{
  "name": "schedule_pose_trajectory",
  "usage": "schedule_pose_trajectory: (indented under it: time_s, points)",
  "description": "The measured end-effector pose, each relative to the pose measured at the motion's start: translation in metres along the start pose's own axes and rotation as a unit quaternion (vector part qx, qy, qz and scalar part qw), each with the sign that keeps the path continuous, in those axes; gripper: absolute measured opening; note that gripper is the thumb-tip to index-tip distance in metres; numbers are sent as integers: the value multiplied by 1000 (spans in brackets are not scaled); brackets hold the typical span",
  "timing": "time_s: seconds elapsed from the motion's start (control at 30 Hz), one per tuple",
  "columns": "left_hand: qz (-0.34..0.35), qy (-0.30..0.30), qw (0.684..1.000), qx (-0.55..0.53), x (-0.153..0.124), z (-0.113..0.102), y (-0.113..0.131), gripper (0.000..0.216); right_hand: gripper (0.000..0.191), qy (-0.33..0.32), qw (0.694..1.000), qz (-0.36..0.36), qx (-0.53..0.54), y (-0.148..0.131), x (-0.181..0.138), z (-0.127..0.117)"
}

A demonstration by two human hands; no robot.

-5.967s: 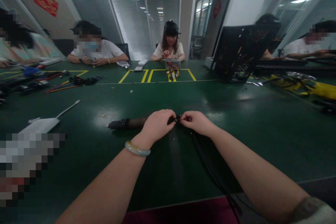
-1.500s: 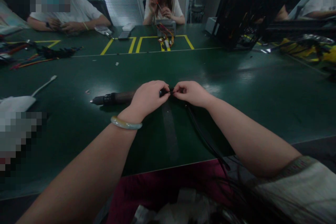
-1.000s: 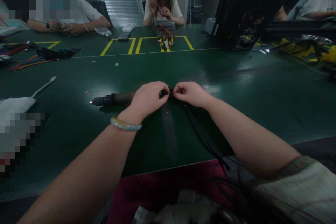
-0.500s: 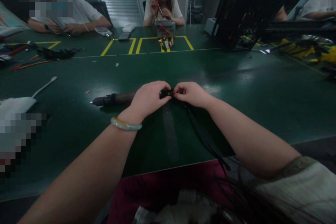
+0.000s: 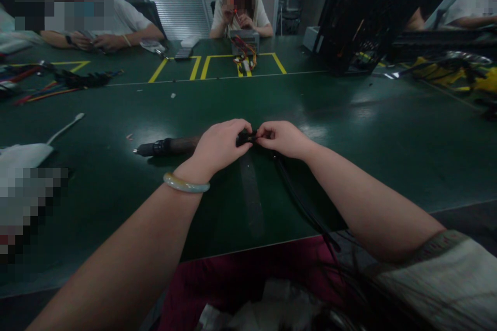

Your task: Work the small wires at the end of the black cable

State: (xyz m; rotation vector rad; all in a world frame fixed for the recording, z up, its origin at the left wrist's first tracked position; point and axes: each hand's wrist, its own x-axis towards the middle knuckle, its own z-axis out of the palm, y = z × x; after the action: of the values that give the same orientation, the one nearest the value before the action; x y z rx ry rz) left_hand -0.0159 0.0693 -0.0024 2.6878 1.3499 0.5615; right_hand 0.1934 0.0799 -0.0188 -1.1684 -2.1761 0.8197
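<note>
A long dark tool with a brown barrel and a metal tip at its left end lies across the green table. My left hand is closed round its right end, a pale bangle on the wrist. My right hand pinches the small black end piece between the two hands. A black cable runs from there back over the table edge toward me.
A white cloth-like object with a white stick lies at left. Coloured wires lie at far left, a black rack at far right, yellow items beyond it. Other people sit across the table by a small box with wires.
Since six seconds ago my view has tipped down, so the hands sit higher in frame. Over the last second and a half both hands stay at the tool's end with only slight finger shifts.
</note>
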Motion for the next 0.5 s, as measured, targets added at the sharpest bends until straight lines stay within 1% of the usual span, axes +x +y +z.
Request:
schedule_pose_trajectory:
  time_s: [0.17,0.3,0.43,0.5]
  points:
    - [12,0,1000,4,1,2,-2,16,16,-2,1000,1,3,1,0,1]
    - [2,6,1000,4,0,3,-4,19,16,6,1000,1,10,3,1,3]
    - [9,4,1000,1,0,2,-2,23,15,11,1000,-7,4,4,1,4]
    - [10,3,1000,0,0,2,-1,20,15,10,1000,-7,1,5,2,4]
